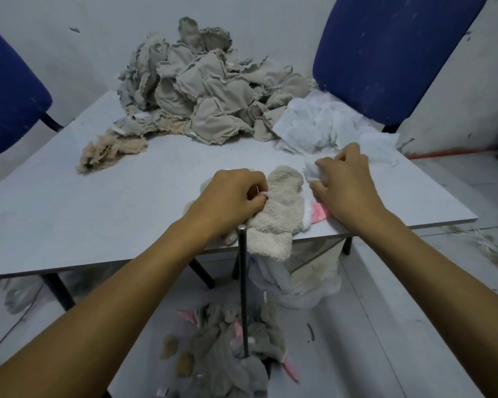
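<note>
A beige plush toy skin [279,214] lies at the near edge of the white table [98,202], one end drooping over the edge. My left hand [233,193] pinches its left side with curled fingers. My right hand [342,176] grips a tuft of white stuffing [311,169] just right of the plush. A pink and white piece [318,215] peeks out under my right wrist.
A heap of grey-beige fabric skins [202,87] fills the table's far side, with white stuffing [322,124] to its right and a tan scrap [107,152] at left. Blue chairs [385,53] flank the table. A metal rod [243,288] stands before me; plush pieces [227,351] litter the floor.
</note>
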Motion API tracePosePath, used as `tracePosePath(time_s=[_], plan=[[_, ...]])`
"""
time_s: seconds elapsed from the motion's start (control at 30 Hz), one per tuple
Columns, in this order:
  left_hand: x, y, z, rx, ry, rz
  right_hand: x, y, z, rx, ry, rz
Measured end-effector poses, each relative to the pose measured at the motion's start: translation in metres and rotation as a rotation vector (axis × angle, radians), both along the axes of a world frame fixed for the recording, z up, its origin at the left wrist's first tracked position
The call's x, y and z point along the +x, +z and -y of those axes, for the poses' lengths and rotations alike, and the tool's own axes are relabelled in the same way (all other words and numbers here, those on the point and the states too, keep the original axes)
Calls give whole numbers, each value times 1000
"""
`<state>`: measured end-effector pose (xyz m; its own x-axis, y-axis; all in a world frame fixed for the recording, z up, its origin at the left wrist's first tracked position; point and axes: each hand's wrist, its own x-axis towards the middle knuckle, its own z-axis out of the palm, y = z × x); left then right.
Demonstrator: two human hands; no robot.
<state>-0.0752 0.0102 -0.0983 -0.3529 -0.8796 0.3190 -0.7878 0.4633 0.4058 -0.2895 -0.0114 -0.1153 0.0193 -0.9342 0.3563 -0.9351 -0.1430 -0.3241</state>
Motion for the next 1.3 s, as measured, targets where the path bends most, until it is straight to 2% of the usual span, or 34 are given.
tracePosePath(time_s=[0.13, 0.2, 0.33, 0.43, 0.57, 0.7, 0.83, 1.0, 1.17, 1.3], plan=[[4, -2, -6, -61, 78, 57, 0, 3, -6, 50, -77, -78], [7, -6, -11, -108, 140, 48, 6, 7, -9, -19, -41, -25], [6, -10, -22, -201, 141, -74, 36, 23, -24, -276, 175, 300], [4, -9, -27, -149, 161, -63, 61, 26, -39, -195, 234, 588], [7, -6, -31, -1, 251, -142, 77, 10, -50, -52, 275, 694], [16, -3, -29, 254, 296, -439, 79, -2, -56, -195, 343, 539], [21, -3, -21, 413, 294, -578, 75, -11, -58, -267, 376, 358], [25, -1, -18, 550, 193, -793, 74, -8, -60, -335, 463, 408], [26, -4, -16, 532, 145, -787, 85, -6, -59, -291, 444, 562], [22, -8, -16, 494, 247, -831, 80, -14, -60, -260, 432, 425]])
